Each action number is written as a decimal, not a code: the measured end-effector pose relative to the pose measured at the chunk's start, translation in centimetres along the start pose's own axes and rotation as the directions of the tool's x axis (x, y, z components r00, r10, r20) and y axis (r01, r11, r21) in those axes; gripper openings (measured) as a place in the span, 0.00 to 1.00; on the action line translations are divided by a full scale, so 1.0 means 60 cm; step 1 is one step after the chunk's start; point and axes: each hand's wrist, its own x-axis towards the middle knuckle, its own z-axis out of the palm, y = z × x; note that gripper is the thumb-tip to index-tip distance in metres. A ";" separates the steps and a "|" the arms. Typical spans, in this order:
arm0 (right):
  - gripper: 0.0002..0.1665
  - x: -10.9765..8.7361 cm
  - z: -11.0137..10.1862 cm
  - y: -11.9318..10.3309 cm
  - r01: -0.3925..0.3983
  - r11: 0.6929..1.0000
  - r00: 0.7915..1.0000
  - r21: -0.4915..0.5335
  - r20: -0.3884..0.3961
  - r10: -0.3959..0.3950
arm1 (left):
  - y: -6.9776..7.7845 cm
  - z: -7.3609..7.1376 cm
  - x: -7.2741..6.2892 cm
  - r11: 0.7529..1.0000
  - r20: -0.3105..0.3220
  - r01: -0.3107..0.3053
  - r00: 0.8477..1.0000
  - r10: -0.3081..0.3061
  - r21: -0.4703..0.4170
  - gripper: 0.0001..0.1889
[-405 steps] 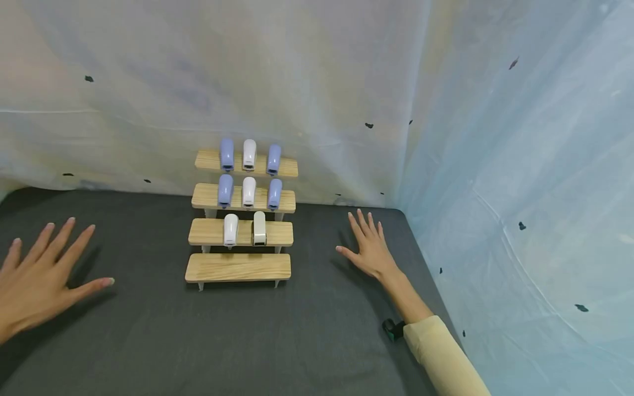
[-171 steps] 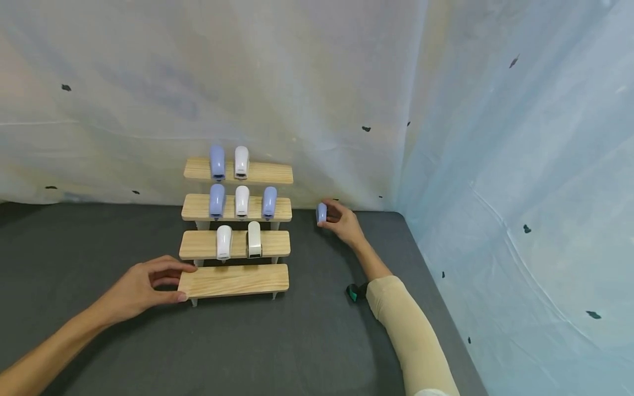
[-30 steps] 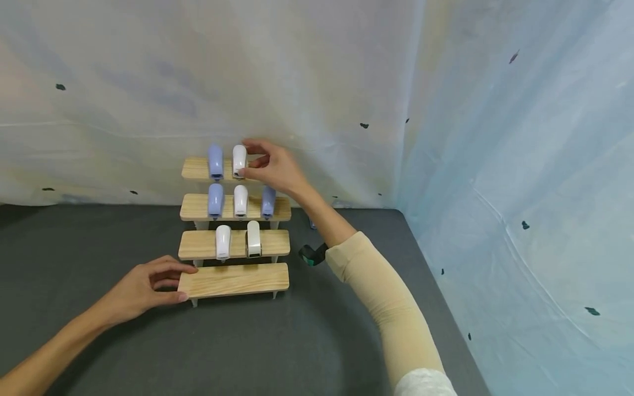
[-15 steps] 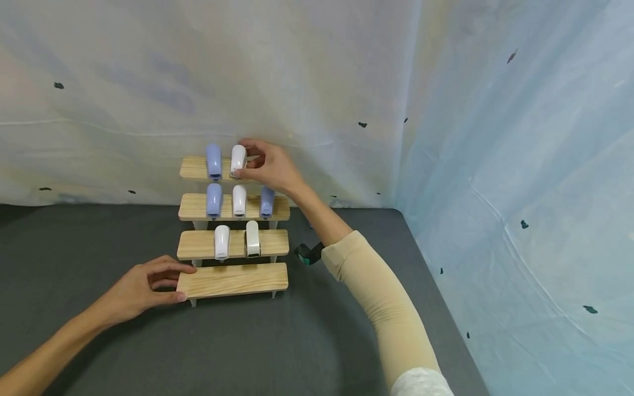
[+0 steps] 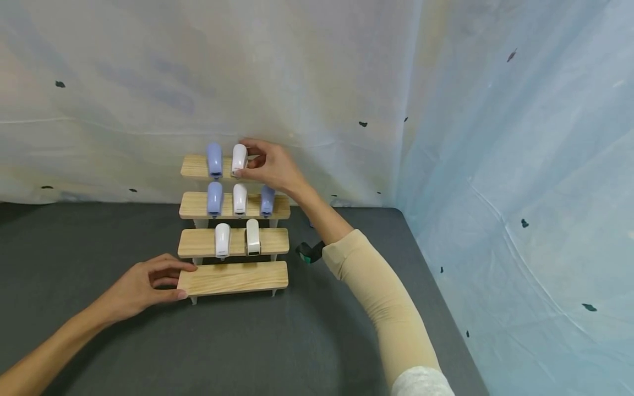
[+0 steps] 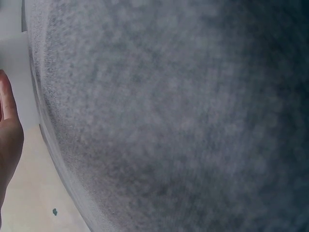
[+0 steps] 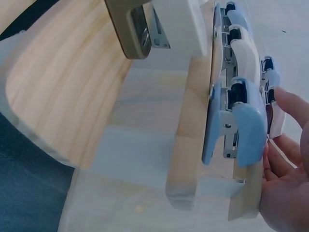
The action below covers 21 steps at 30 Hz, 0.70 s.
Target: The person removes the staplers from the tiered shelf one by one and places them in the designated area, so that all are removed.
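In the head view, my right hand pinches a white stapler on the top step of a wooden tiered stand, thumb at its front and fingers behind. The right wrist view shows my right hand around that stapler, partly hidden by a nearer blue stapler. A blue stapler stands left of it. My left hand holds the left end of the lowest step between thumb and fingers. At the left edge of the left wrist view, only part of my left hand shows.
Two blue staplers flank a white stapler on the second step. Below stand another white stapler and a cream stapler. Behind my right forearm, a blue stapler on the dark table is mostly hidden. Pale curtains enclose the table.
Both hands were spread apart at first. My left hand took the lowest step's end; my right moved a blue stapler from the top step to the table, then reached the white one. Little moved lately.
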 end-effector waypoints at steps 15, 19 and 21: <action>0.37 -0.022 -0.018 -0.003 0.091 0.994 0.996 0.061 0.003 -0.091 | -0.002 -0.002 -0.001 1.000 0.003 0.021 1.000 -0.021 0.005 0.24; 0.37 -0.030 -0.025 -0.001 0.112 0.983 0.993 0.143 0.015 -0.115 | -0.003 -0.003 -0.001 1.000 0.000 0.020 1.000 -0.020 0.008 0.24; 0.36 -0.035 -0.029 0.002 0.115 0.977 0.993 0.178 0.018 -0.120 | -0.002 -0.002 -0.001 1.000 -0.002 0.020 1.000 -0.020 0.003 0.24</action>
